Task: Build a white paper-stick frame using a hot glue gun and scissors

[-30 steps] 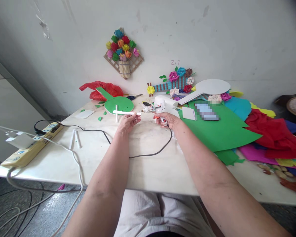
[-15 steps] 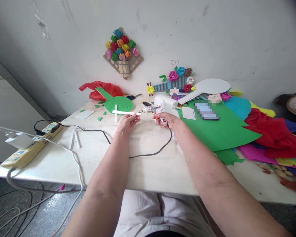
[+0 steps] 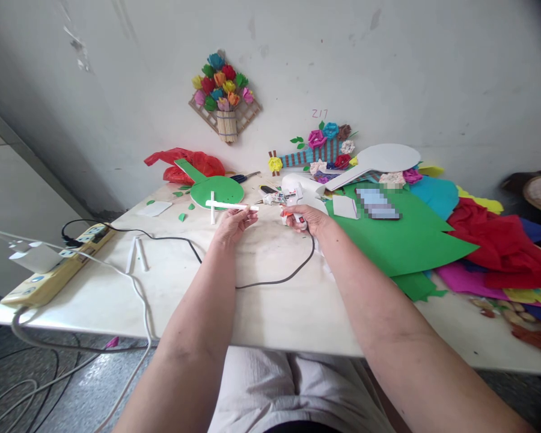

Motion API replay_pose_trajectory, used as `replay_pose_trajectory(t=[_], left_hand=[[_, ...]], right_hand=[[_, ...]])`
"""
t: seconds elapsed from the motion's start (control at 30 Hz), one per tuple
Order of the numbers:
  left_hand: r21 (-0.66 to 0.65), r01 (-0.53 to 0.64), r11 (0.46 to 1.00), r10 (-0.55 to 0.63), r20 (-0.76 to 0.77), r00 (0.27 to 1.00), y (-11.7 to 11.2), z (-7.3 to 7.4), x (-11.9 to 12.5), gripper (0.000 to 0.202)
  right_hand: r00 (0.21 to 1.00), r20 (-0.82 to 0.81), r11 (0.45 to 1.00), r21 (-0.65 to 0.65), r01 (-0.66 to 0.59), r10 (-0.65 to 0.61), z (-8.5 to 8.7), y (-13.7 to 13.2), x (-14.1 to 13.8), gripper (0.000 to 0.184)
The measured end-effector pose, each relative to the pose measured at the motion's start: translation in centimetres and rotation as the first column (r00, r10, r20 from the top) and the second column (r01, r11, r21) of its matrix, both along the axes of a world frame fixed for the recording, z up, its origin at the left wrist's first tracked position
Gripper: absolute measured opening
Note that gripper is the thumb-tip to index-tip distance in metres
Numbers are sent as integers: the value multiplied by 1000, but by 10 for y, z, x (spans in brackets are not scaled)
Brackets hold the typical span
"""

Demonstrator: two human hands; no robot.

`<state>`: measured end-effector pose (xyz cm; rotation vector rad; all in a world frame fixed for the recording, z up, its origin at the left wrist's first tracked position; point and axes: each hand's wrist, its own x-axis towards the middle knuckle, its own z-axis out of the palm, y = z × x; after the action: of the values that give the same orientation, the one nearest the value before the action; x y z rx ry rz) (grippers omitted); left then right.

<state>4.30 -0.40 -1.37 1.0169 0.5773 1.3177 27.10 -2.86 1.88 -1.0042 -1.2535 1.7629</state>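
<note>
My left hand (image 3: 232,224) pinches a white cross of two paper sticks (image 3: 228,206) above the white table (image 3: 270,300). My right hand (image 3: 307,220) grips the handle of a white glue gun (image 3: 288,197). Its nozzle points left at the right end of the cross's long stick, almost touching it. The gun's black cord (image 3: 279,278) loops over the table toward me. Behind the cross lies a green paper paddle shape (image 3: 216,189).
A yellow power strip (image 3: 58,264) with plugs and cables lies at the left edge. Two white sticks (image 3: 136,254) lie near it. Green, red and other coloured paper sheets (image 3: 415,240) pile up on the right. Paper flower crafts (image 3: 318,150) and a red bag (image 3: 184,162) stand by the wall.
The glue gun's nozzle has edged a little up and toward the stick's end. Both hands otherwise stay in place.
</note>
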Motion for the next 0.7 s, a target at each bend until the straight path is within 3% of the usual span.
replay_pose_trajectory(t=[0.7], left_hand=[[-5, -6, 1000, 6, 6, 1000, 0, 1, 1, 18]], right_hand=[[999, 14, 999, -8, -31, 31, 3, -4, -3, 18]])
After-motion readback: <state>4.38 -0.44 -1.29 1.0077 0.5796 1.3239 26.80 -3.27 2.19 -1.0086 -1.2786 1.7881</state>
